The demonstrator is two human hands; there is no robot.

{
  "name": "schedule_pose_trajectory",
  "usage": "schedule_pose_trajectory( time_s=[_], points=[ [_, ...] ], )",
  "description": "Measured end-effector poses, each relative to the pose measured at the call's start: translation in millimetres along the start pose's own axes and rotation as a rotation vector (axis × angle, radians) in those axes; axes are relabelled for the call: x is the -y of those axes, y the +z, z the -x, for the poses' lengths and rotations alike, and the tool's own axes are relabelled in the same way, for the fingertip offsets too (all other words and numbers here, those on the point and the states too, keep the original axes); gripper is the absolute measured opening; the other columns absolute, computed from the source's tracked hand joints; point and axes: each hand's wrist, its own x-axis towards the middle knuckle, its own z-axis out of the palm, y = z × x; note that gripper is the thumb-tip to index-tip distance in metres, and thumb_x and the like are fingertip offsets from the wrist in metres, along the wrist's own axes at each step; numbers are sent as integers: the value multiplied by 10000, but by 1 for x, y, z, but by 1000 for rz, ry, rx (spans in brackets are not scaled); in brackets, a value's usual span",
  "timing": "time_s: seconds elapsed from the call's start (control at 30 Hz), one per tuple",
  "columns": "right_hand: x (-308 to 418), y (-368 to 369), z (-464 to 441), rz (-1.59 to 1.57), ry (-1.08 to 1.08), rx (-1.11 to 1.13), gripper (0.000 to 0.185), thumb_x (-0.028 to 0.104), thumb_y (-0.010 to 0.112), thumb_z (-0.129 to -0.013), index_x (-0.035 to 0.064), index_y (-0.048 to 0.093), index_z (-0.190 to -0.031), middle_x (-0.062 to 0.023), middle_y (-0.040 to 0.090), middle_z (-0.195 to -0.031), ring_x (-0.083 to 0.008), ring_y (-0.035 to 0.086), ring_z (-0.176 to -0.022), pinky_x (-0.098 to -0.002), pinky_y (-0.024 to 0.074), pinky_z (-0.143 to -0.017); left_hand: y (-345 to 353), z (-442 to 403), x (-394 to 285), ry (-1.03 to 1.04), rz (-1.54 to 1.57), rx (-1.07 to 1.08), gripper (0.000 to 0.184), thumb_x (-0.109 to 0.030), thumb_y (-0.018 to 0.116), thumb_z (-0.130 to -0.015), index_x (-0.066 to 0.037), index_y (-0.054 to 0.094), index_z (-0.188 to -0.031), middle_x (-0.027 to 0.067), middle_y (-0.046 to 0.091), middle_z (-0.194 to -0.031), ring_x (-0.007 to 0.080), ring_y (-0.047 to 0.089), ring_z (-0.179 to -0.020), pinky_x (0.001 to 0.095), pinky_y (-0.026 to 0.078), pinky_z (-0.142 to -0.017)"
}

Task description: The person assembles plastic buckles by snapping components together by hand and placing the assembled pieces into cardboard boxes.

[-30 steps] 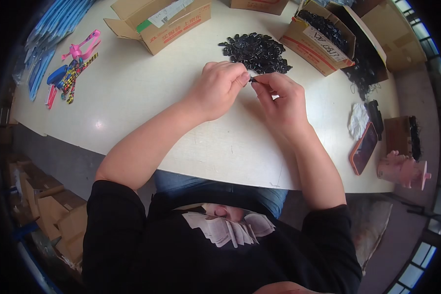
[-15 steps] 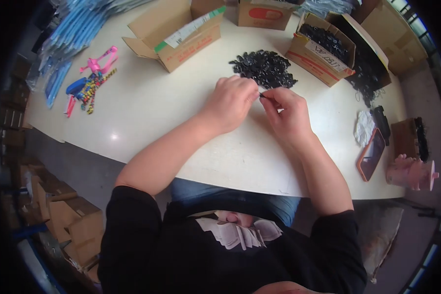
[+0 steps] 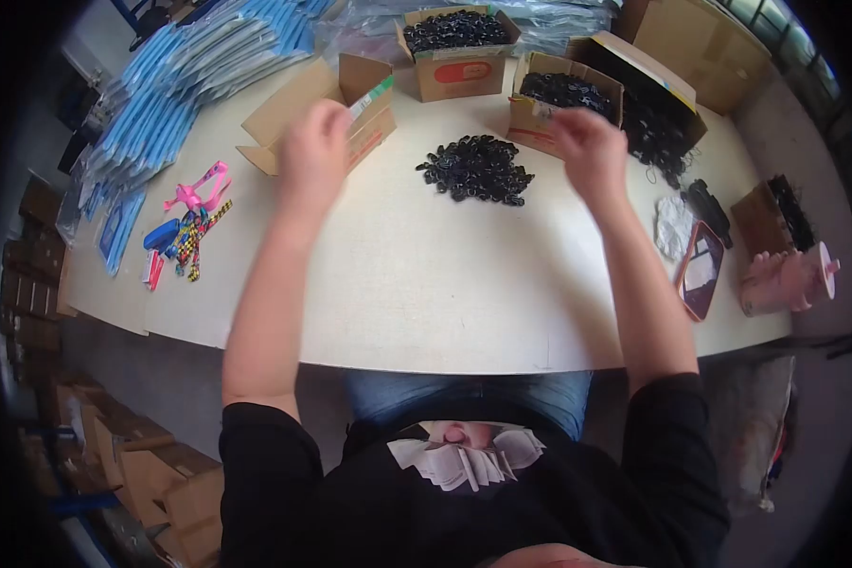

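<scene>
My left hand [image 3: 314, 156] is raised in front of the open cardboard box [image 3: 374, 133] with a green-edged label. Its fingers look curled but are smeared by motion, so its grip is unclear. My right hand [image 3: 592, 151] is at the near side of a carton filled with small black pieces [image 3: 566, 90]. Its thumb and fingers are pinched together; whatever they hold is too small to make out. Between the hands, on the white table [image 3: 445, 284], lies a loose pile of small black clip-like pieces [image 3: 478, 170].
Another carton of black parts [image 3: 459, 80] stands at the back. Stacked blue plastic-wrapped packages [image 3: 170, 114] fill the far left. Colourful straps [image 3: 194, 232] lie at left. On the right are a phone [image 3: 701, 270], a crumpled white tissue [image 3: 673, 227] and a pink cup [image 3: 776, 284].
My hands have parted from their meeting point just before the black pile. The left moved up and left to the open box, the right up and right to the carton.
</scene>
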Motion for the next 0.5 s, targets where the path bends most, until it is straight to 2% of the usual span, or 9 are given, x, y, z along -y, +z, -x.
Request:
schedule_pose_trajectory(
  time_s=[0.03,0.1,0.17,0.27,0.3,0.37,0.43,0.5],
  points=[
    [-9,-5,-15,65,-67,-77,137,122,666,-812,49,710,-920,-135,696,-833,-230,690,-735,-301,530,-688,-9,-13,16,35,-75,-47,152,-162,577,-893,-21,631,-902,174,642,-847,341,607,-810,414,467,-724],
    [-17,-17,-37,194,-54,-132,164,174,659,-821,62,708,-932,-130,697,-860,-264,688,-779,-334,532,-720,-20,-33,42,74,-201,-104,159,-164,577,-892,-19,639,-914,174,650,-865,343,615,-821,411,472,-735],
    [-28,-21,-48,309,-35,-109,164,178,655,-813,78,714,-929,-123,693,-912,-278,663,-861,-353,517,-785,-29,-42,58,86,-312,-122,161,-163,579,-889,-18,641,-920,173,652,-868,348,617,-827,411,476,-742],
    [-43,-21,-51,557,-163,-6,164,150,662,-790,87,716,-931,-105,679,-994,-293,607,-976,-370,481,-870,-31,-28,39,171,-200,-117,148,-149,581,-879,-26,640,-936,163,646,-898,348,613,-862,411,476,-758],
    [-41,-16,-48,529,-219,-41,165,143,664,-783,91,715,-931,-97,672,-1012,-299,588,-1000,-375,469,-890,-28,-19,32,207,-170,-108,147,-145,583,-875,-27,639,-943,161,645,-909,347,614,-869,413,475,-760],
    [-33,-13,-34,475,-332,-123,169,128,669,-770,98,712,-931,-81,657,-1050,-311,549,-1047,-384,444,-929,-13,4,27,188,-113,21,140,-123,553,-878,-33,633,-950,159,635,-942,345,608,-887,426,474,-771],
    [-15,-6,-19,359,-432,-135,165,81,683,-753,87,693,-917,-86,634,-1074,-324,532,-1064,-406,435,-936,4,22,32,183,-262,222,140,-92,518,-876,-14,621,-931,161,627,-944,354,601,-909,426,480,-775],
    [6,2,0,248,-488,-113,160,58,688,-743,80,685,-902,-96,631,-1071,-322,532,-1064,-412,431,-935,27,34,51,134,-404,328,149,-72,515,-868,-1,624,-941,153,631,-964,333,595,-944,405,485,-786]
  ],
)
